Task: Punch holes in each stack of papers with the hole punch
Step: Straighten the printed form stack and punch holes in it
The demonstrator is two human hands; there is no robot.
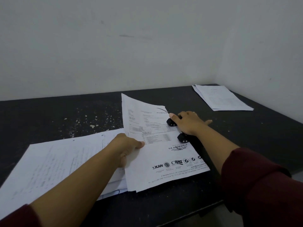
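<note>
Pinching the floppy paper stack [157, 154] with my left hand [126, 146]; my right hand [188, 123] presses flat on the stiff hole punch [180, 136].

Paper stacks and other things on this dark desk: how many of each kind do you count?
Paper stacks: 3 (printed stack in the hole punch, punched stack at left, far stack in the corner)
Hole punch: 1
Hands: 2 (left hand, right hand)
Total: 6
</note>
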